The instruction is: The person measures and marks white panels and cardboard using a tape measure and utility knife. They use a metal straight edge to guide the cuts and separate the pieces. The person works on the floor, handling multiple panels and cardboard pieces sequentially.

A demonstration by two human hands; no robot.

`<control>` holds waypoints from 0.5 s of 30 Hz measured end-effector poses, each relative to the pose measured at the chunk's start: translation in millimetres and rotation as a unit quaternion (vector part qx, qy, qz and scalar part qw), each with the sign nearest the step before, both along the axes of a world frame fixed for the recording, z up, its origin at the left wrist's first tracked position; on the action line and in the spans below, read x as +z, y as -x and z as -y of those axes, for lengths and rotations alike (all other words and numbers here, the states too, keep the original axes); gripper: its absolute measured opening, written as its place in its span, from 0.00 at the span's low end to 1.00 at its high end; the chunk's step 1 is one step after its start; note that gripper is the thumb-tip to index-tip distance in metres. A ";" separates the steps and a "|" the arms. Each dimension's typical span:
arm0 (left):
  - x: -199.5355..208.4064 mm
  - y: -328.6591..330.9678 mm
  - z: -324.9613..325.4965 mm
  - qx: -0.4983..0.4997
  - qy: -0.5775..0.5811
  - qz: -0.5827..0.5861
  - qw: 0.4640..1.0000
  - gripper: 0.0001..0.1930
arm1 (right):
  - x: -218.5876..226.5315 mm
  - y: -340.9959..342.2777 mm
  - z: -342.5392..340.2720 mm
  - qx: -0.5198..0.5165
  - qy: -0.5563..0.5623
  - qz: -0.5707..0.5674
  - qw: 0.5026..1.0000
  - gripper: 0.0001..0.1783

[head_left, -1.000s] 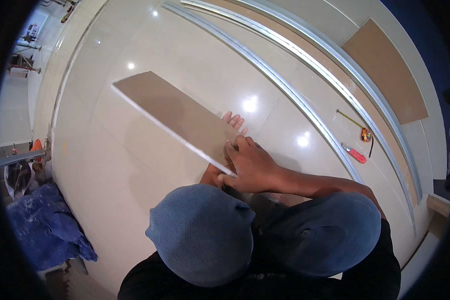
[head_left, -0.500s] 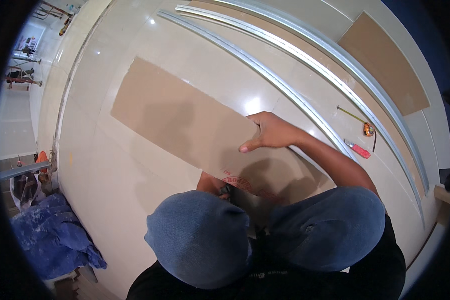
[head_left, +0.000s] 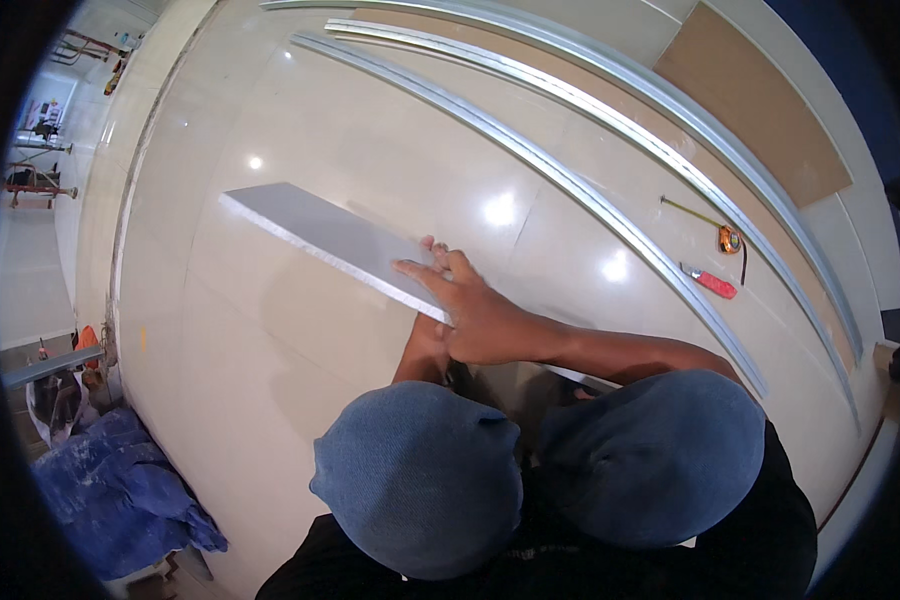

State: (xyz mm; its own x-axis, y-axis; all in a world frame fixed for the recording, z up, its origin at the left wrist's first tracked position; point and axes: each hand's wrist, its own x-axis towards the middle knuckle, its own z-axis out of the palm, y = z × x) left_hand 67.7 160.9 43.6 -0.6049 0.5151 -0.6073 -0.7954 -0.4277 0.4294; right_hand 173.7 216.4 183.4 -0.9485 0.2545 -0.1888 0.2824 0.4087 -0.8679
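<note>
Roomy floor [head_left: 205, 350] beside pale-edged board [head_left: 335, 235], left fingers [head_left: 428, 243] and right fingers [head_left: 422, 274] clamped on its near end.

Before me, a glossy floor [head_left: 220, 300] is carrying metal channels [head_left: 550, 170], with a tape measure [head_left: 729, 240], its yellow blade [head_left: 692, 213] drawn out, and a red-handled knife [head_left: 713, 282] lying between two of them.

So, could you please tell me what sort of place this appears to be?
It is probably a room under construction or renovation: long metal channels and a tape measure lie on the glossy floor, and a flat board is being held.
</note>
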 end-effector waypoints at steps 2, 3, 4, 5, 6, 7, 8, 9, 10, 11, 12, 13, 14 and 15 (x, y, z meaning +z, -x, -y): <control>-16.7 0.0 15.8 -0.032 -0.103 -0.005 0.994 0.36 | -3.1 -0.3 9.6 0.014 -0.012 0.022 1.000 0.54; -25.4 0.2 22.0 -0.046 -0.153 -0.008 0.987 0.36 | -4.2 -1.5 11.1 0.026 0.021 0.022 0.999 0.56; -34.4 0.4 25.7 -0.058 -0.196 -0.007 0.979 0.36 | -4.6 -3.5 12.8 0.023 0.021 0.020 0.999 0.56; -43.1 0.4 29.7 -0.068 -0.234 -0.002 0.970 0.35 | -4.3 -5.2 15.3 0.031 0.020 0.036 0.999 0.56; -51.9 1.7 31.5 -0.077 -0.276 0.002 0.958 0.35 | -3.3 -7.1 17.9 0.044 0.016 0.047 0.998 0.56; -59.6 2.1 32.9 -0.085 -0.312 0.004 0.946 0.35 | -2.0 -8.7 19.9 0.045 0.022 0.057 0.997 0.57; -66.6 3.3 33.5 -0.096 -0.343 0.009 0.934 0.34 | -0.5 -9.7 21.5 0.049 0.025 0.062 0.997 0.57; -72.8 4.3 33.6 -0.105 -0.375 0.014 0.921 0.34 | 1.6 -11.1 23.3 0.048 0.024 0.063 0.997 0.58; -77.5 4.8 34.4 -0.115 -0.405 0.020 0.907 0.34 | 3.5 -12.1 24.7 0.053 0.031 0.074 0.995 0.58; -80.5 5.6 35.0 -0.123 -0.433 0.023 0.892 0.34 | 5.2 -13.0 24.5 0.054 0.034 0.079 0.995 0.58; -81.9 5.6 35.2 -0.133 -0.457 0.031 0.879 0.33 | 6.3 -13.7 23.7 0.052 0.033 0.078 0.995 0.59; -80.6 5.1 36.8 -0.138 -0.469 0.036 0.872 0.33 | 7.0 -13.7 22.1 0.051 0.041 0.083 0.994 0.58; -78.0 4.6 37.2 -0.138 -0.465 0.035 0.873 0.33 | 7.0 -14.0 20.2 0.048 0.044 0.080 0.995 0.58; -72.8 3.8 38.5 -0.141 -0.447 0.027 0.883 0.33 | 6.6 -13.5 18.0 0.055 0.048 0.081 0.994 0.57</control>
